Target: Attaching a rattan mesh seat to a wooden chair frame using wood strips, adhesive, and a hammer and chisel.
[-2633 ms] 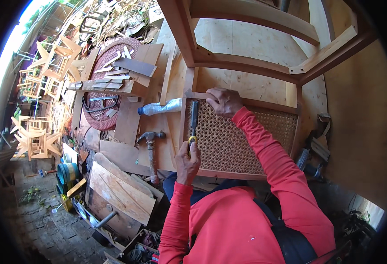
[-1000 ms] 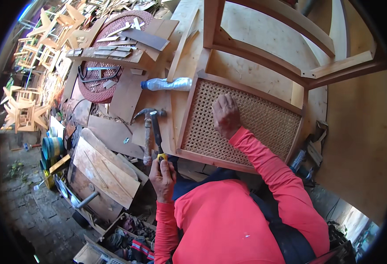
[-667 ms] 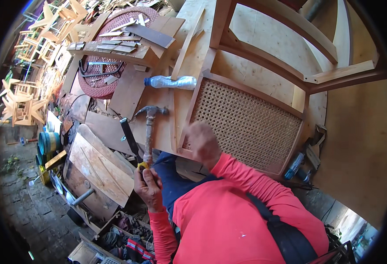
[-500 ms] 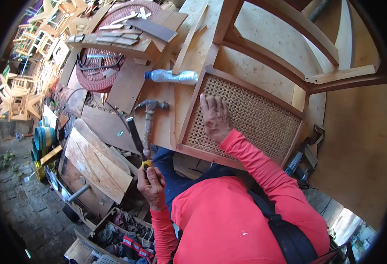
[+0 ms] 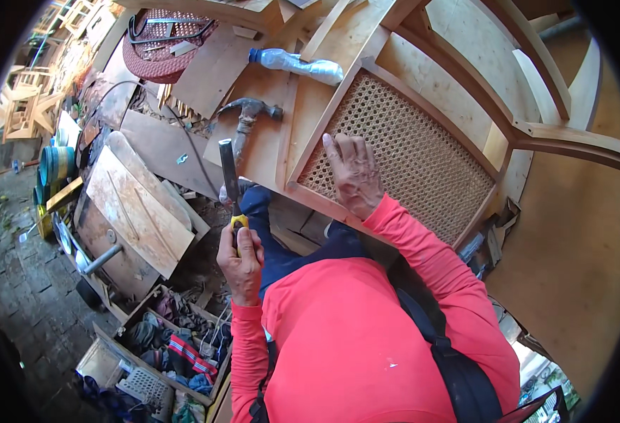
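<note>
My left hand [image 5: 241, 266] is closed round the yellow handle of a chisel [image 5: 230, 176], whose dark blade points up and away from me. Beyond the blade lies a claw hammer [image 5: 245, 128], its head on the wooden bench and its handle partly hidden behind the chisel. My right hand [image 5: 356, 176] rests on the woven cane panel [image 5: 423, 158], palm down with the fingers stretched out. A reddish-brown wooden frame [image 5: 331, 116] surrounds the cane, and it joins the curved rails of a chair [image 5: 476, 84] at the upper right.
Left of the frame lies a clear plastic bottle [image 5: 296, 65] with a blue cap. Board offcuts [image 5: 141, 204] are stacked on the left. An open drawer [image 5: 183, 331] of cloths stands at the lower left, and a plywood sheet [image 5: 557, 233] on the right.
My view has shifted, so the bench things sit differently in the picture. The chisel stands more upright in my left hand. My right hand stays on the cane, slightly nearer its front edge.
</note>
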